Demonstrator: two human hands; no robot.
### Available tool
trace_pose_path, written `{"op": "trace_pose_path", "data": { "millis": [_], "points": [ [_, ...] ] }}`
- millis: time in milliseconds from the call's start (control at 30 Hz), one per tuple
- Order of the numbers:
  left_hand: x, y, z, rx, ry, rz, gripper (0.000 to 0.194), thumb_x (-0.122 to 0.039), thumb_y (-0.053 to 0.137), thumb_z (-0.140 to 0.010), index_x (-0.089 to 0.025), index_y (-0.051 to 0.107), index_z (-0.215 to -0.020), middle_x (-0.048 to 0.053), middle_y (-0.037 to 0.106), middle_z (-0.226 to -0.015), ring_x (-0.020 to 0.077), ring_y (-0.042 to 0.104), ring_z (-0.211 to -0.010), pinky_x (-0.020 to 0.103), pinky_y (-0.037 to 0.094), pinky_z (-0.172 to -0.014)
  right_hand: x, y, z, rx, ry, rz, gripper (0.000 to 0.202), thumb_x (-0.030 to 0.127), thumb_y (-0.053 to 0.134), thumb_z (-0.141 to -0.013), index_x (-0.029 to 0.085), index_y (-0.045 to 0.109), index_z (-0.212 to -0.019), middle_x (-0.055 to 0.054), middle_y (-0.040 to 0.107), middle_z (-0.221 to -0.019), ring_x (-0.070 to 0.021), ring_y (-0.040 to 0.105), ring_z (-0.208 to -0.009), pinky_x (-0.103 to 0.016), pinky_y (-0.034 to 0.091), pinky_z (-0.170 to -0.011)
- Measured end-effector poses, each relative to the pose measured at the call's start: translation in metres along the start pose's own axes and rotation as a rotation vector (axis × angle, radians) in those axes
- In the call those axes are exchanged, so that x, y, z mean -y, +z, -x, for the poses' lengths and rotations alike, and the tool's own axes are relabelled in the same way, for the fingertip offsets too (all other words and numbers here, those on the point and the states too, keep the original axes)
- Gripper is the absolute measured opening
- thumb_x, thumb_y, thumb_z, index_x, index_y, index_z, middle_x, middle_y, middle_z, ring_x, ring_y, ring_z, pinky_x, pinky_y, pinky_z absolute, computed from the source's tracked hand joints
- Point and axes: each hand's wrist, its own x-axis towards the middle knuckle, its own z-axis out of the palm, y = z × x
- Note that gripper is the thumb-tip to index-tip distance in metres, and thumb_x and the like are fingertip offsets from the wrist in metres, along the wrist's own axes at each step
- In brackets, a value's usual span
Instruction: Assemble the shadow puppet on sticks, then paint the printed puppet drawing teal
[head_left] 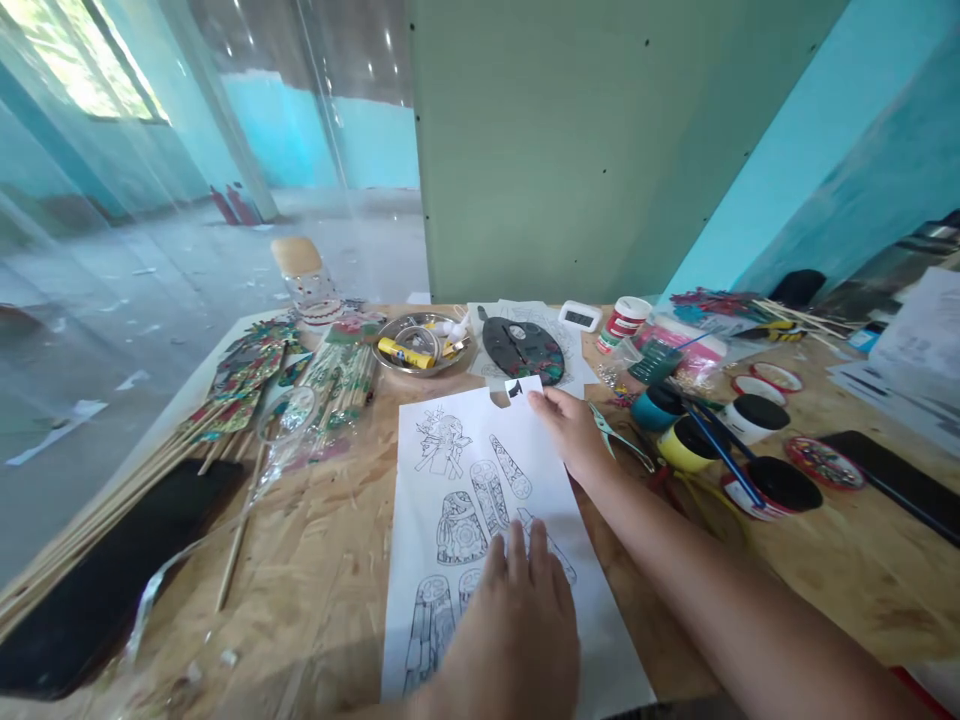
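A white paper sheet (420, 500) printed with black line drawings of decorated shapes lies on the wooden table in front of me. My left hand (517, 620) is over its lower middle, fingers stretched out and somewhat blurred; whether it touches the sheet is unclear. At the top right corner, my right hand (566, 425) pinches the paper between thumb and fingers. A white tab with a black mark (517, 388) sticks up there beside a small notch; I cannot tell if it is a separate piece. Green-handled pliers (604, 430) lie just right of that hand.
Left are thin sticks (142, 450), a black tray (127, 580) and bagged green pieces (337, 380). Behind the sheet stand a metal bowl (386, 368) with a yellow tube and a dark oval object (517, 350). Several paint jars (690, 445) and a black phone (900, 480) occupy the right.
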Motion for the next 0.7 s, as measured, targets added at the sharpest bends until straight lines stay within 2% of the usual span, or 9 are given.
{"op": "trace_pose_path", "data": {
  "millis": [100, 133, 200, 267, 300, 367, 500, 600, 700],
  "points": [
    [-0.037, 0.035, 0.005, -0.047, -0.118, -0.017, 0.085, -0.073, 0.068, -0.067, -0.012, 0.066, -0.126, 0.024, 0.063, -0.129, 0.0409, 0.065, -0.114, 0.051, 0.061, -0.084, -0.006, 0.004, -0.002, 0.011, 0.003, -0.018, 0.039, 0.054, 0.051, -0.09, 0.019, 0.064, -0.078, 0.0, 0.06, -0.063, -0.0167, 0.055, -0.058, -0.026, 0.039, -0.052],
    [-0.049, 0.046, 0.005, -0.063, -0.247, -0.023, 0.092, -0.075, 0.075, -0.056, -0.012, 0.069, -0.122, 0.026, 0.063, -0.128, 0.0448, 0.064, -0.113, 0.056, 0.06, -0.083, -0.006, 0.004, -0.003, 0.003, 0.0, -0.03, 0.037, 0.053, 0.052, -0.09, 0.018, 0.066, -0.086, -0.003, 0.066, -0.071, -0.019, 0.06, -0.064, -0.027, 0.044, -0.056],
    [-0.068, 0.063, 0.0, -0.088, -0.387, -0.028, 0.096, -0.076, 0.077, -0.05, -0.012, 0.069, -0.121, 0.028, 0.059, -0.132, 0.0488, 0.06, -0.118, 0.062, 0.058, -0.084, -0.001, 0.001, -0.004, -0.045, -0.022, -0.054, 0.038, 0.049, 0.054, -0.09, 0.018, 0.065, -0.107, -0.01, 0.072, -0.099, -0.0242, 0.068, -0.088, -0.034, 0.052, -0.074],
    [-0.082, 0.071, -0.005, -0.102, -0.456, -0.049, 0.093, -0.072, 0.079, -0.05, -0.011, 0.07, -0.12, 0.028, 0.057, -0.134, 0.0502, 0.057, -0.121, 0.063, 0.058, -0.083, 0.011, -0.004, 0.0, -0.056, -0.103, -0.079, 0.043, 0.046, 0.055, -0.091, 0.019, 0.058, -0.124, -0.014, 0.065, -0.128, -0.0266, 0.062, -0.115, -0.04, 0.049, -0.096],
    [-0.085, 0.071, -0.008, -0.115, -0.481, -0.069, 0.087, -0.068, 0.08, -0.053, -0.011, 0.071, -0.118, 0.028, 0.057, -0.133, 0.0496, 0.058, -0.121, 0.062, 0.058, -0.082, 0.018, -0.006, 0.003, -0.007, -0.169, -0.097, 0.042, 0.044, 0.054, -0.094, 0.02, 0.055, -0.128, -0.014, 0.06, -0.136, -0.0261, 0.057, -0.124, -0.042, 0.044, -0.103],
    [-0.088, 0.067, -0.012, -0.16, -0.505, -0.092, 0.075, -0.062, 0.079, -0.058, -0.011, 0.074, -0.113, 0.027, 0.06, -0.13, 0.0481, 0.061, -0.117, 0.059, 0.06, -0.078, 0.033, -0.008, 0.014, 0.241, -0.24, -0.178, 0.034, 0.042, 0.047, -0.1, 0.024, 0.054, -0.128, -0.011, 0.062, -0.135, -0.023, 0.056, -0.128, -0.043, 0.041, -0.109],
    [-0.085, 0.056, -0.012, -0.221, -0.478, -0.062, 0.069, -0.059, 0.077, -0.06, -0.01, 0.076, -0.107, 0.027, 0.065, -0.123, 0.0454, 0.066, -0.109, 0.054, 0.062, -0.072, 0.049, 0.005, 0.036, 0.758, -0.185, -0.293, 0.035, 0.045, 0.035, -0.105, 0.025, 0.046, -0.132, -0.009, 0.063, -0.137, -0.02, 0.054, -0.131, -0.043, 0.042, -0.109],
    [-0.084, 0.056, -0.006, -0.188, -0.458, -0.045, 0.077, -0.063, 0.078, -0.056, -0.007, 0.075, -0.109, 0.029, 0.064, -0.126, 0.0491, 0.063, -0.112, 0.059, 0.06, -0.076, 0.043, 0.017, 0.036, 0.854, -0.193, -0.222, 0.045, 0.048, 0.034, -0.105, 0.023, 0.039, -0.141, -0.01, 0.059, -0.142, -0.0206, 0.049, -0.136, -0.045, 0.039, -0.112],
    [-0.081, 0.058, 0.005, -0.125, -0.35, -0.048, 0.07, -0.063, 0.074, -0.065, -0.015, 0.074, -0.116, 0.026, 0.066, -0.125, 0.049, 0.06, -0.116, 0.062, 0.058, -0.077, 0.03, 0.022, 0.025, 0.78, -0.212, -0.086, 0.049, 0.048, 0.03, -0.105, 0.024, 0.035, -0.147, -0.01, 0.054, -0.146, -0.0214, 0.047, -0.138, -0.046, 0.038, -0.114]
  ]
}}
